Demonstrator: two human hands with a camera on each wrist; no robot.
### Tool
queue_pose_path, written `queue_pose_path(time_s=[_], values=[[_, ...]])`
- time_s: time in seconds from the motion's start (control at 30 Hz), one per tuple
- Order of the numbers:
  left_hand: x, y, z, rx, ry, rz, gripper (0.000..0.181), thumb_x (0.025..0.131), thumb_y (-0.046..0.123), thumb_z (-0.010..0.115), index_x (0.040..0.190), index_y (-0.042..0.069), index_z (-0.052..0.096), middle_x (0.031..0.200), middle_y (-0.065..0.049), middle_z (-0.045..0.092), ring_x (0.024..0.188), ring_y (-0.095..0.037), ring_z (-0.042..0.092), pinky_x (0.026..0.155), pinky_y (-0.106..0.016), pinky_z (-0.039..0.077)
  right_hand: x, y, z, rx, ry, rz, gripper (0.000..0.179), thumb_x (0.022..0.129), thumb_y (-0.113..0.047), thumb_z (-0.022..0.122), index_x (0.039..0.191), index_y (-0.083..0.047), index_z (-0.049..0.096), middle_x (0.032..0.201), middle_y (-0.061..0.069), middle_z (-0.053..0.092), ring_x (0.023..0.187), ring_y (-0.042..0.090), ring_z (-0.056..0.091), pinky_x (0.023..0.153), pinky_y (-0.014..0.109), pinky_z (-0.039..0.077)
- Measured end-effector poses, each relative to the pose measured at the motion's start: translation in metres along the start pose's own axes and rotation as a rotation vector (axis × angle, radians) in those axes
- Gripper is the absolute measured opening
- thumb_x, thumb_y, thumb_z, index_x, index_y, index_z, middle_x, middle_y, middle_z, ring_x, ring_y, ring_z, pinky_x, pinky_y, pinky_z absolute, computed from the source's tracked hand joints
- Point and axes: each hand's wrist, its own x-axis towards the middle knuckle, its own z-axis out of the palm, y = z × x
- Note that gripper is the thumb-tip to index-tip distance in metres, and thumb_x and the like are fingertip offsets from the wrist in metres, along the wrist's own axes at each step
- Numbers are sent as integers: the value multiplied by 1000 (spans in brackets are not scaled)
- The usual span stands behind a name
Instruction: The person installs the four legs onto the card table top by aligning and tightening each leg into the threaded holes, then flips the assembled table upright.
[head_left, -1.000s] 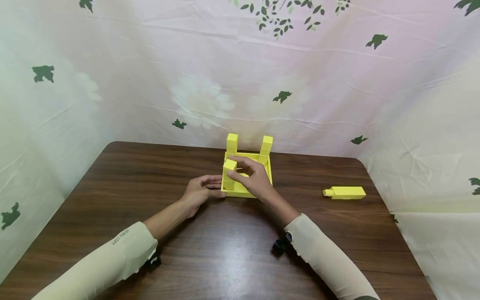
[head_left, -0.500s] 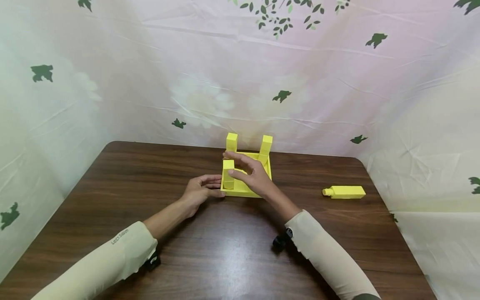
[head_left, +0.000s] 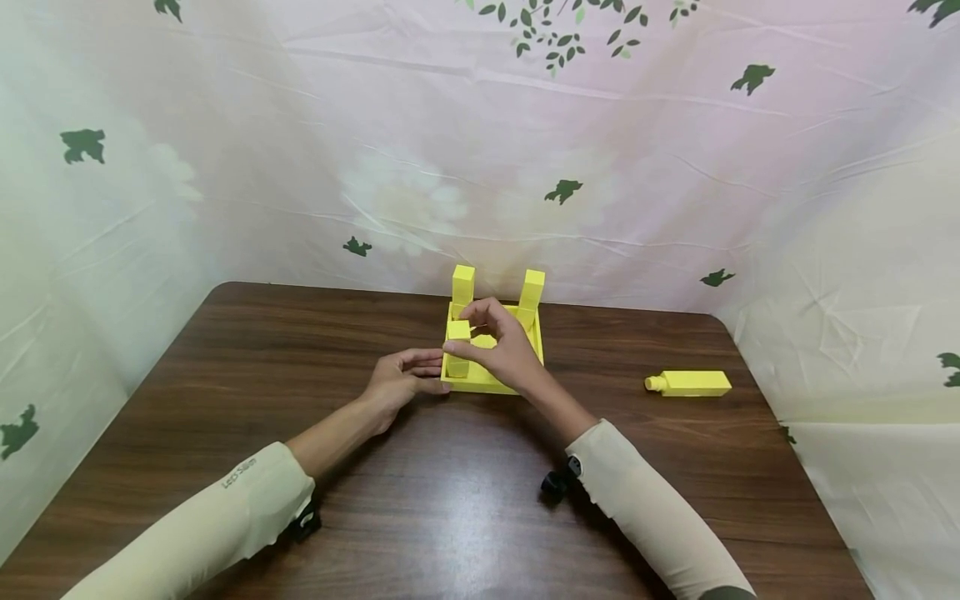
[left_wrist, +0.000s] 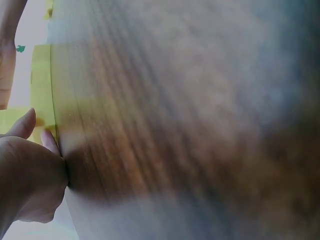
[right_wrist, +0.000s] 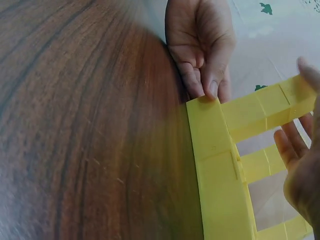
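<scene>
The right hand (head_left: 501, 342) is curled round the upper part of the near-left leg (head_left: 458, 367), thumb across the side facing the person, index finger arched to the back; how firmly it squeezes, I cannot tell. That leg stands upright in the near left corner of a shallow yellow frame (head_left: 480, 386), its long axis vertical, just left of the right palm, so the hand comes at it from the side. The left hand (head_left: 397, 387) pinches the same corner from outside, thumb at the near wall, fingers along the left one, low over the desk (head_left: 247, 358).

Further out, the far-left leg (head_left: 462, 286) and the far-right leg (head_left: 532, 290) stand up from the two back corners. Well to the right, a loose leg (head_left: 696, 383) lies on its side on the desk, long axis running left to right, its narrow peg pointing left towards the frame. The right hand is the nearer to it; the frame sits between it and the left hand. Behind everything hangs a pale cloth (head_left: 300, 150) printed with dark green birds and leaves
</scene>
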Motion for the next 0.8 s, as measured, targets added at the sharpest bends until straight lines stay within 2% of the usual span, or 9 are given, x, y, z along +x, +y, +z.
queue_pose_path(time_s=[0.13,0.23,0.3,0.4,0.5,0.6,0.67,0.8], values=[[0,1,-1,-1,-9,4,65,87,-5,94,147,5,72,144,-17,77,127,-21,75,104,-25,64,0,-2,-5,47,-156,-33,56,107,-6,74,161,-10,62,158,12,69,150,33,62,127,52,51],[-1,1,-1,1,-11,1,65,87,-5,93,148,4,72,145,-17,77,129,-22,74,105,-26,64,1,-3,-7,51,-208,-38,50,110,-8,70,160,-9,64,158,14,70,148,34,66,123,42,56],[-1,1,-1,4,-11,-3,65,87,-4,93,148,4,72,145,-17,77,129,-22,74,107,-27,64,2,-4,-7,23,-198,-28,44,110,-10,71,155,-9,69,153,13,74,141,30,71,116,38,61],[-2,2,-1,3,-10,-3,65,87,-4,94,148,5,72,144,-16,77,128,-21,75,108,-28,63,1,-2,-5,-34,-131,12,41,106,-13,80,147,-13,75,145,6,78,130,22,74,110,42,63],[-2,2,-1,-1,-5,-2,64,86,-4,94,146,5,73,142,-15,78,125,-18,75,106,-26,63,1,0,-2,-73,-47,44,42,98,-13,91,137,-15,78,131,5,79,116,25,71,105,56,61],[-1,1,-1,-7,-3,-5,64,86,-6,94,146,5,74,142,-15,79,123,-18,75,104,-24,64,2,2,1,-101,6,46,44,92,-14,96,133,-13,80,123,7,77,108,28,68,101,57,60],[-1,1,-1,-9,-3,-5,64,86,-6,94,146,5,73,142,-15,78,124,-19,75,104,-25,64,2,1,2,-116,-7,33,46,94,-16,94,138,-14,78,128,7,77,115,26,69,105,54,60],[-2,2,-1,0,-12,-2,66,87,-4,94,148,5,72,145,-16,77,129,-22,74,107,-27,64,0,-2,-1,-88,-97,-3,50,104,-16,83,153,-14,71,151,8,74,142,25,68,121,54,56]])
